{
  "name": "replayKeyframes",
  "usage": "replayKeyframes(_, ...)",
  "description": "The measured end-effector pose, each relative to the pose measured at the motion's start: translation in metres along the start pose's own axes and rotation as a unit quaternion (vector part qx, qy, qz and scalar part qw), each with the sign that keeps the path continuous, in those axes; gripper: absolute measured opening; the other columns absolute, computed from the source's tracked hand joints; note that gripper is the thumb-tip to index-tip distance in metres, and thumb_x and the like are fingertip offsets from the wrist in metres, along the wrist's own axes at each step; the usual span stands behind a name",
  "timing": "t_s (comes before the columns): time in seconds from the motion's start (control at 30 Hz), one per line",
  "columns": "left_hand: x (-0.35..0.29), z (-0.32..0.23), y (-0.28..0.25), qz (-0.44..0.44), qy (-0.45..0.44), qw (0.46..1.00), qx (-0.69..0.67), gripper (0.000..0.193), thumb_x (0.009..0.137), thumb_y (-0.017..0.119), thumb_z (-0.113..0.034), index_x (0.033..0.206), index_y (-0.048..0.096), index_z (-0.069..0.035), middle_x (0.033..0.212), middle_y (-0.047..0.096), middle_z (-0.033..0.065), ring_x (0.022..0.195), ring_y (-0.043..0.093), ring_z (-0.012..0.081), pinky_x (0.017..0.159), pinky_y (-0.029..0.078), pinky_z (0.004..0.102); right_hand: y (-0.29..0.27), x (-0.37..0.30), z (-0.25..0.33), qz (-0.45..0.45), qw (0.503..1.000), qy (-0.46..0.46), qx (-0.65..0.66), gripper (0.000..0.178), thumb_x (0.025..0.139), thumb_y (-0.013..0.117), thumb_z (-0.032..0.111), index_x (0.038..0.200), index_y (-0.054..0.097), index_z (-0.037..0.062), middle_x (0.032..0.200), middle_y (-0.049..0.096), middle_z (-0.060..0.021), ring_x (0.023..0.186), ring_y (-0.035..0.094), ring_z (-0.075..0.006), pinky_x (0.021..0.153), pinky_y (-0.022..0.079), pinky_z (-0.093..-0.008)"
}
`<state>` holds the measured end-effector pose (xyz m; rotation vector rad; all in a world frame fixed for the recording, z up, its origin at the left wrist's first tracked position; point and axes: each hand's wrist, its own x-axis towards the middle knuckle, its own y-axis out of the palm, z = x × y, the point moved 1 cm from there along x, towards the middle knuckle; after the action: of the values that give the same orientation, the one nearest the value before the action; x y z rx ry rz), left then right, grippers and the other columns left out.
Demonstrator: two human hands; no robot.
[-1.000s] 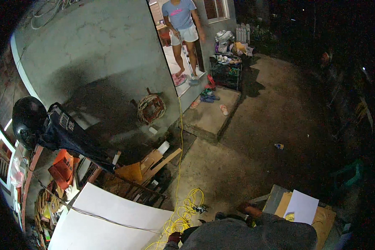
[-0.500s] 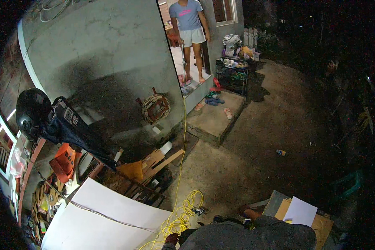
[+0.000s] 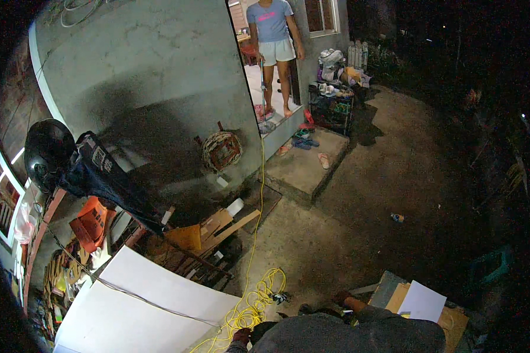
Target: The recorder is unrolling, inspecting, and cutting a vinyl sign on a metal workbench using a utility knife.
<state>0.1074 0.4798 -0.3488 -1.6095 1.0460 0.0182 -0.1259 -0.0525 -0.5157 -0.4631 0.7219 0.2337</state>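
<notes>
At the lower edge, beside the loose coil of yellow cable (image 3: 252,312), is my left hand (image 3: 241,336). It is small and dark here, and I cannot make out its fingers or any hold on the cable. My right hand (image 3: 343,299) reaches out from a dark sleeve, left of a stack of boards with a white sheet (image 3: 423,301) on top. Its fingers are lost in shadow. Between my hands, a small dark object (image 3: 280,297) lies at the coil's edge. A large white panel (image 3: 153,288) lies left of my left hand, with a dark cord across it.
A person (image 3: 272,35) stands in the doorway holding a pole. Slippers lie on the concrete step (image 3: 303,167). The yellow cable runs from the doorway to the coil. Wood scraps (image 3: 229,232), an orange dustpan-like piece (image 3: 93,226) and a black helmet (image 3: 48,154) are at left.
The view has shifted slightly. My right hand has moved a little left, away from the board stack. My left hand stays by the yellow coil.
</notes>
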Motion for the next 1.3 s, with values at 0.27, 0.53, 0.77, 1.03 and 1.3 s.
replayKeyframes(0.27,0.012,0.01,0.004,0.063,0.046,0.996,0.051,0.024,0.084,0.06,-0.025,0.104,0.068,-0.015,0.11,0.065,0.0114,0.108,0.061,0.0297,0.089,0.052,0.0445,0.026,-0.012,-0.037,-0.018,0.956,-0.186,0.226,0.056,0.098,0.051,0.04,0.141,0.04,0.0053,0.143,0.04,-0.013,0.118,0.047,-0.029,0.098,0.04,-0.0467)
replayKeyframes(0.53,0.005,-0.015,-0.021,0.064,-0.127,0.971,-0.194,0.025,0.085,0.061,-0.028,0.105,0.065,-0.013,0.108,0.065,0.0094,0.101,0.062,0.0293,0.084,0.053,0.0444,0.048,-0.036,-0.073,-0.033,0.834,-0.345,0.43,0.066,0.097,0.053,0.042,0.148,0.031,0.0057,0.152,0.031,-0.0131,0.134,0.039,-0.0321,0.107,0.036,-0.0512)
replayKeyframes(0.77,-0.002,-0.01,-0.038,0.036,0.096,0.991,0.088,0.028,0.084,0.061,-0.03,0.107,0.064,-0.014,0.108,0.065,0.0103,0.102,0.061,0.0294,0.085,0.051,0.0431,0.038,-0.018,-0.072,0.003,0.796,-0.383,0.468,0.065,0.096,0.054,0.042,0.146,0.033,0.0059,0.148,0.034,-0.0136,0.131,0.041,-0.0321,0.105,0.037,-0.0506)
replayKeyframes(1.03,-0.003,0.022,0.0,0.017,-0.011,0.914,-0.404,0.038,0.082,0.064,-0.036,0.112,0.063,-0.013,0.119,0.062,0.0084,0.11,0.059,0.0278,0.095,0.048,0.0413,0.03,-0.004,-0.065,0.09,0.764,-0.432,0.47,0.06,0.096,0.054,0.041,0.142,0.039,0.0061,0.141,0.041,-0.0144,0.124,0.046,-0.0314,0.101,0.04,-0.0487)
replayKeyframes(1.3,0.004,0.01,0.011,-0.029,0.051,0.996,0.063,0.033,0.082,0.065,-0.03,0.11,0.062,-0.012,0.112,0.064,0.0113,0.108,0.06,0.0295,0.091,0.051,0.0412,0.025,0.016,-0.059,0.16,0.724,-0.464,0.485,0.056,0.096,0.054,0.041,0.139,0.044,0.0064,0.133,0.048,-0.0152,0.117,0.051,-0.0308,0.097,0.042,-0.0468)
